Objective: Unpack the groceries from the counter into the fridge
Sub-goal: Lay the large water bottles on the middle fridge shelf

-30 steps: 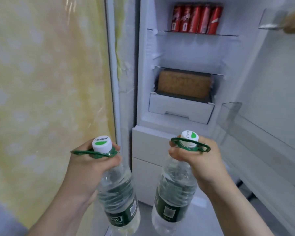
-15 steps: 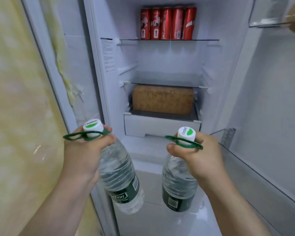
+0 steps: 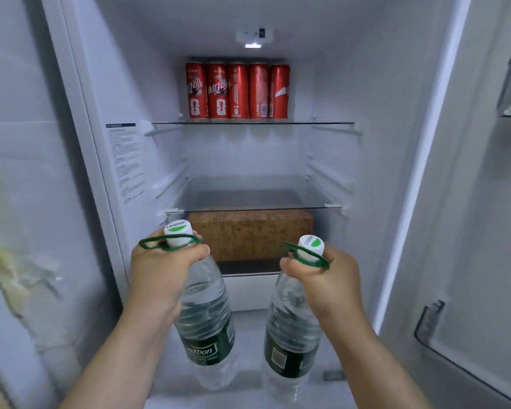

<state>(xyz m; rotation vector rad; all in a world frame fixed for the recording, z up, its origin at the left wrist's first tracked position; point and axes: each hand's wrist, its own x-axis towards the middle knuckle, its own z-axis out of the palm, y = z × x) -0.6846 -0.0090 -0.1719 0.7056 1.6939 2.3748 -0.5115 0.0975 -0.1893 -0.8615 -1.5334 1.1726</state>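
I stand in front of the open fridge point(image 3: 375, 178). My left hand point(image 3: 160, 276) grips the neck of a clear water bottle point(image 3: 207, 326) with a white cap and a green carry ring. My right hand point(image 3: 325, 278) grips the neck of a second, matching water bottle point(image 3: 291, 335). Both bottles hang upright side by side in front of the fridge's lower part, below the glass middle shelf point(image 3: 257, 206). Their green labels sit low on the bottles.
Several red cans point(image 3: 238, 91) line the glass top shelf point(image 3: 254, 123). A brown block point(image 3: 248, 234) lies under the middle shelf. The open door with its bins point(image 3: 466, 367) stands at the right; the fridge's left wall is at the left.
The view has moved closer and turned toward the fridge interior. Both hands with their bottles have come nearer the shelves and sit a little higher against the brown block.
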